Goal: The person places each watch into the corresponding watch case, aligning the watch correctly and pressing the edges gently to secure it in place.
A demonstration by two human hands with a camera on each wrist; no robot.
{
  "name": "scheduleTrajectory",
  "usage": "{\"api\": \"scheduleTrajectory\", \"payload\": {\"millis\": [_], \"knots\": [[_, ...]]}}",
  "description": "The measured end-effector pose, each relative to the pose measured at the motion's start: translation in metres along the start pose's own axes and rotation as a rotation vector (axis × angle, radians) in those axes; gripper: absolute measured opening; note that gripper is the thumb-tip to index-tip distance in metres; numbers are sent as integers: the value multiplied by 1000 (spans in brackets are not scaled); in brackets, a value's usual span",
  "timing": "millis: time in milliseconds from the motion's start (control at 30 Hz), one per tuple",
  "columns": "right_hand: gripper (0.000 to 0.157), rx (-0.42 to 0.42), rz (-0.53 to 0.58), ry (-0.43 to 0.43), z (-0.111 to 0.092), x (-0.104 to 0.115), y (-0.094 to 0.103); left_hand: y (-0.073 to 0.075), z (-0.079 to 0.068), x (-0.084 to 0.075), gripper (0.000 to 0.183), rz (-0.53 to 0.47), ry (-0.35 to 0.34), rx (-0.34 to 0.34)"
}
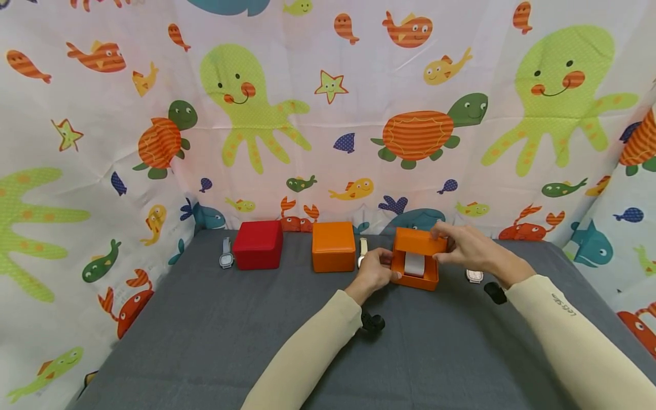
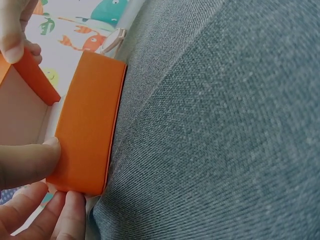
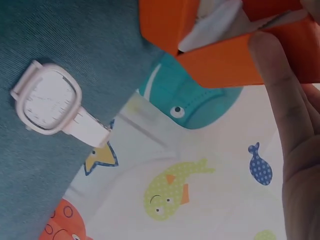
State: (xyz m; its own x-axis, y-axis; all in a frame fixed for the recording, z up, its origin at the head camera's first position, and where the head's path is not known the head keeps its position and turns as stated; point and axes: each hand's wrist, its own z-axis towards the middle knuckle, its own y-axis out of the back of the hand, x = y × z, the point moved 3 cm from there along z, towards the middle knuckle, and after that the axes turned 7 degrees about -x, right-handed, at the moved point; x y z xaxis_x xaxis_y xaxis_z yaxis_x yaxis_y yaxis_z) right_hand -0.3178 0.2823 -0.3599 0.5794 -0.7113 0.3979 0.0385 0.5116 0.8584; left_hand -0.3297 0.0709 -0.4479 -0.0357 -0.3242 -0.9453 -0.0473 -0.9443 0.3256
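Observation:
Right of the middle in the head view, an orange watch box [image 1: 417,283] is tipped part way open, with a white cushion [image 1: 414,265] showing inside. My left hand [image 1: 373,274] grips the base at its left side; the left wrist view has the thumb on the orange wall [image 2: 92,125] and fingers around the corner. The raised lid [image 1: 416,242] is held by my right hand [image 1: 467,249] at its right edge. In the right wrist view, one finger of that hand [image 3: 295,115] lies along the lid [image 3: 220,65]. A pale square-faced watch [image 3: 50,97] lies right of the box.
Another orange box [image 1: 333,247] and a red box [image 1: 258,245] stand shut to the left. A gold-strapped watch [image 1: 363,246] lies between the orange boxes, and a grey-strapped watch [image 1: 226,259] left of the red one. A patterned curtain [image 1: 328,114] rises behind the grey table [image 1: 246,330].

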Motion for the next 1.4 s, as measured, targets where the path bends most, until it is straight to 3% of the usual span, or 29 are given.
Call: {"api": "scheduleTrajectory", "payload": {"millis": [267, 433, 700, 1000, 1400], "knots": [[36, 22, 67, -62, 10, -5, 9, 1, -1, -2, 47, 16, 5, 4], [36, 28, 169, -95, 17, -9, 17, 2, 1, -2, 47, 4, 4, 5], [35, 86, 258, -200, 29, -19, 30, 0, 0, -2, 46, 7, 9, 6], [37, 29, 299, -243, 34, -32, 35, -1, -1, -2, 44, 24, 34, -7], [43, 37, 331, -333, 44, -42, 32, 1, 0, -1, 44, 1, 34, -5]]}}
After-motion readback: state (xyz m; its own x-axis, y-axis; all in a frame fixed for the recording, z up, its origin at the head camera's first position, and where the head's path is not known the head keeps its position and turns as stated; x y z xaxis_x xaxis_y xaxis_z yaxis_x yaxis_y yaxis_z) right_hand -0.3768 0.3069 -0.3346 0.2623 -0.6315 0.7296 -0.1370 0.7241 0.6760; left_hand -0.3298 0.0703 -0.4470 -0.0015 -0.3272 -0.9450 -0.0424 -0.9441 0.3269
